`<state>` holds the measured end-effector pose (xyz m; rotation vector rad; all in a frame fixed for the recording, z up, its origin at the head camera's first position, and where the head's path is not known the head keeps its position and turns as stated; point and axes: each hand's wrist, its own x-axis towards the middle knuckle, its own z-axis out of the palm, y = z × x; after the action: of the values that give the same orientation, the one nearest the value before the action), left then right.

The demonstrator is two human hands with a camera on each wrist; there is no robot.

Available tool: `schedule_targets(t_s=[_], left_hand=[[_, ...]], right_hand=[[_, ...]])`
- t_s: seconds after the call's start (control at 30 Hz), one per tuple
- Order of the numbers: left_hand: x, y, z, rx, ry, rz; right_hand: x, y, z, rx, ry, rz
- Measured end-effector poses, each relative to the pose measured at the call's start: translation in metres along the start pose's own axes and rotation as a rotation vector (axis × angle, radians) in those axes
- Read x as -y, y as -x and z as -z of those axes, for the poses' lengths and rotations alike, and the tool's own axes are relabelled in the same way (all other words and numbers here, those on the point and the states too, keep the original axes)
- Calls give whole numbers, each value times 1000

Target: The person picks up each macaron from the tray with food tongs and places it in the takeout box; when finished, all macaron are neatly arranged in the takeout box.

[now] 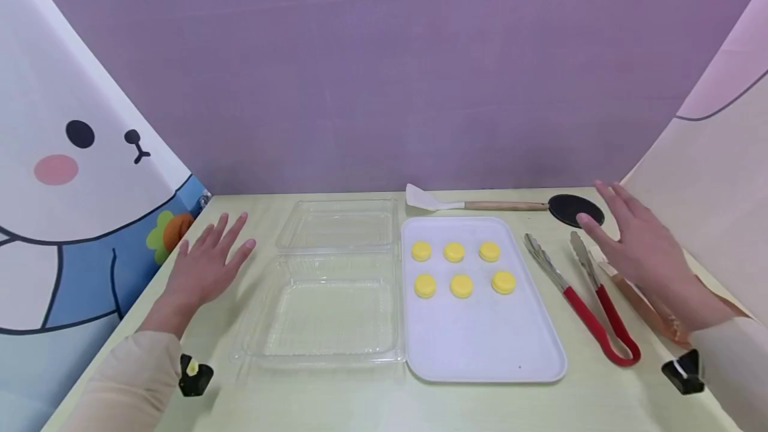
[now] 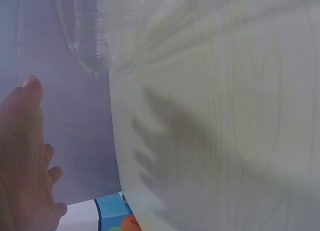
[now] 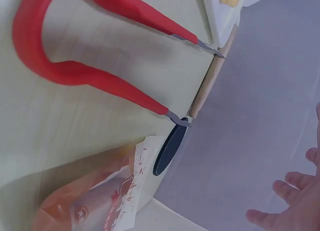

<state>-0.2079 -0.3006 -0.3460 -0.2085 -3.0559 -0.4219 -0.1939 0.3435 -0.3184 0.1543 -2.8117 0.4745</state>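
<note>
My left hand hovers over the table's left side with fingers spread, left of a clear plastic clamshell box whose lid lies folded back. Its shadow falls on the tabletop in the left wrist view. My right hand, also spread and holding nothing, is raised above the right side, near red-handled tongs and a packet in orange and clear wrapping, which it partly hides in the head view. Between the box and the tongs lies a white tray bearing several yellow macaron-like rounds in two rows.
Behind the tray, a white-headed spatula with a wooden handle lies along the table's back edge. A black round disc is at its handle end. A purple backdrop rises behind, with a printed cartoon cloth at left.
</note>
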Motion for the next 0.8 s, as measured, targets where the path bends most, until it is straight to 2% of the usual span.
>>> schedule_targets(t_s=[0.17,0.43,0.8], left_hand=[[-5,0,3,48,67,12],[-13,-1,3,153,228,38],[-24,-1,2,234,283,73]], right_hand=[[0,7,3,-16,-11,-39],[1,16,5,4,-36,-91],[-4,28,0,31,-95,-150]])
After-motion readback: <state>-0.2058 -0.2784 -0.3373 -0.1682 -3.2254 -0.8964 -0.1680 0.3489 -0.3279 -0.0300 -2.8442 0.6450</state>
